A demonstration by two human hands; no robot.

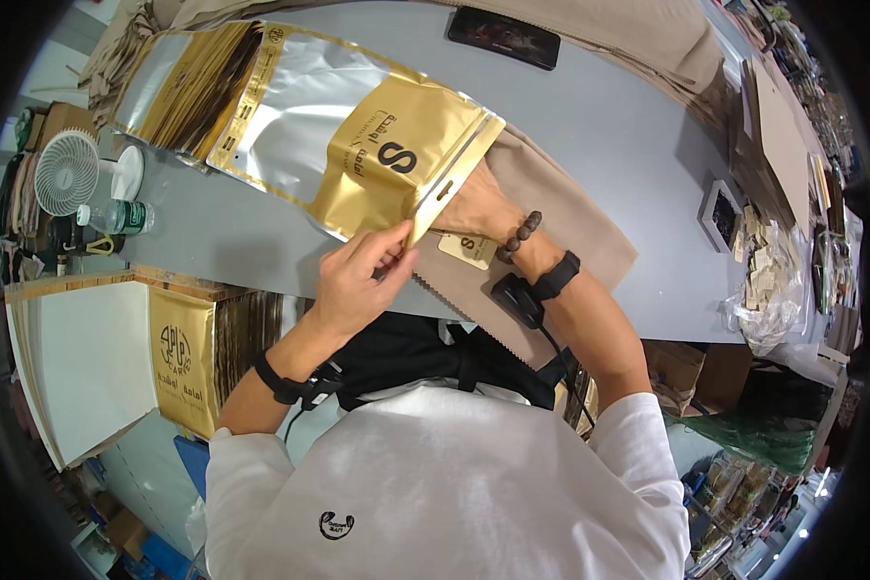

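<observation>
A flat gold-and-silver zip bag (396,145) lies slantwise on the grey table, its slotted end toward me. My left hand (362,275) is closed on the near corner of that end, pinching its edge between thumb and fingers. At the same end, my right hand (478,208) reaches in at the bag's edge; its fingers are hidden by the bag. Beneath my right wrist spreads a piece of beige fabric (565,198) with a zigzag-cut edge. A small cream hang tag (469,251) rests on the fabric beside the wrist.
More gold bags (188,92) are stacked at the far left, near a white fan (68,172) and a bottle (121,218). A phone (503,39) and beige fabric (638,43) lie at the back. Right: a small tray (720,217) and a plastic bag of tags (768,275).
</observation>
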